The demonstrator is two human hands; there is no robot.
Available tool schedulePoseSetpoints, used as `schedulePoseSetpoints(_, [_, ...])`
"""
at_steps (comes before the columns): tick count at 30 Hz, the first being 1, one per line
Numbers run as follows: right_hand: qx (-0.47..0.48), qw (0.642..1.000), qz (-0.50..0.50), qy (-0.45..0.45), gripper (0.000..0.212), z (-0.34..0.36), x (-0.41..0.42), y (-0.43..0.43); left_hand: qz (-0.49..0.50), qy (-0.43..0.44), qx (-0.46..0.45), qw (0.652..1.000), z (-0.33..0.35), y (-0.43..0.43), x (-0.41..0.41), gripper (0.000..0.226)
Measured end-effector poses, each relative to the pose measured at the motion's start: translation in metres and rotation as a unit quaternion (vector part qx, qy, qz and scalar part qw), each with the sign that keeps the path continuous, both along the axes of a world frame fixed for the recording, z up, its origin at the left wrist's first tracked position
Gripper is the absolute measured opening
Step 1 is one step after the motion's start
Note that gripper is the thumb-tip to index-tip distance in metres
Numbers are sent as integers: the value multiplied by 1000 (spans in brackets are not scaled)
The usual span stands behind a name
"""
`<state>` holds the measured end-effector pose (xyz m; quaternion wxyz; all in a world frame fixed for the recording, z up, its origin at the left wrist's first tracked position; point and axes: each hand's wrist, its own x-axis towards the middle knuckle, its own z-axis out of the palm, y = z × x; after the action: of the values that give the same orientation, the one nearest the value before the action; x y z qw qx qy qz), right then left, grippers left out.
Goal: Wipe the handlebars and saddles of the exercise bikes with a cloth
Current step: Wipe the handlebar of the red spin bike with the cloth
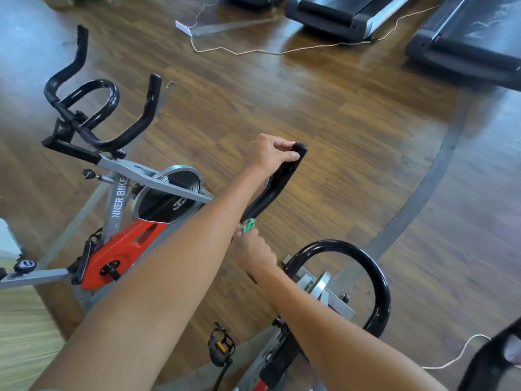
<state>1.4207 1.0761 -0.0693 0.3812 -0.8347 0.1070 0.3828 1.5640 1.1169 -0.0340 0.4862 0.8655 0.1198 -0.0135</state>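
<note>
— Where are the hands right now?

— The left hand [269, 153] is curled over the top end of the near bike's left handlebar horn [277, 182], thumb lying across the cap. The right hand [255, 249] is lower on that same black horn, fingers bunched around a green cloth [248, 224] that's pressed against the bar.

— So the cloth is between the two hands?

— Yes, just below the left hand, poking out above the right knuckles. Only a small scrap of it shows.

— And the rest of that handlebar?

— The black centre loop [363, 275] curves round to the right of the right hand, with the grey stem under it.

— What's off to the left?

— A second exercise bike [121, 190], grey frame with a red guard, well left of both arms; its handlebars [98, 108] stand untouched. Treadmills [346, 15] sit far beyond the left hand, on the wooden floor [324, 108].
</note>
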Motion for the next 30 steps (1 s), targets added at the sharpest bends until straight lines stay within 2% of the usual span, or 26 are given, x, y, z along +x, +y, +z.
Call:
schedulePoseSetpoints(2, [-52,989,137,-30,55,-1,-10,-17,3,0,5,1000,1,-3,-2,35])
schedulePoseSetpoints(3, [-58,985,163,-31,53,-2,-12,-21,4,0,9,1000,1,-4,-3,35])
schedulePoseSetpoints(6, [-10,993,115,-24,47,-2,-4,-11,8,-4,17,1000,1,-6,-3,34])
schedulePoseSetpoints(9, [-27,994,95,-56,40,-1,-7,-6,10,-9,31,999,2,-9,-5,35])
schedulePoseSetpoints(12, [-55,986,145,-66,47,-6,-14,-16,10,-2,38,999,5,-9,-5,35])
schedulePoseSetpoints(16, [-10,992,118,-46,52,-11,-3,-7,4,0,48,999,6,-9,-4,35])
schedulePoseSetpoints(19, [-28,981,184,-55,51,-16,-3,-16,4,4,43,999,7,-9,-5,36])
schedulePoseSetpoints(22, [-2,963,268,-33,56,-16,13,-34,-12,-7,55,998,5,-9,-14,39])
schedulePoseSetpoints(24, [3,953,291,-83,57,-6,31,-43,18,-43,49,998,-3,-4,-25,42])
schedulePoseSetpoints(26, [-32,920,362,-144,54,3,46,-55,79,-60,30,995,-16,8,-42,39])
schedulePoseSetpoints(28, [-97,855,474,-188,53,7,47,-72,128,-44,36,990,-31,22,-61,34])
schedulePoseSetpoints(30, [-160,776,579,-191,66,2,29,-81,143,0,38,989,-45,31,-78,34])
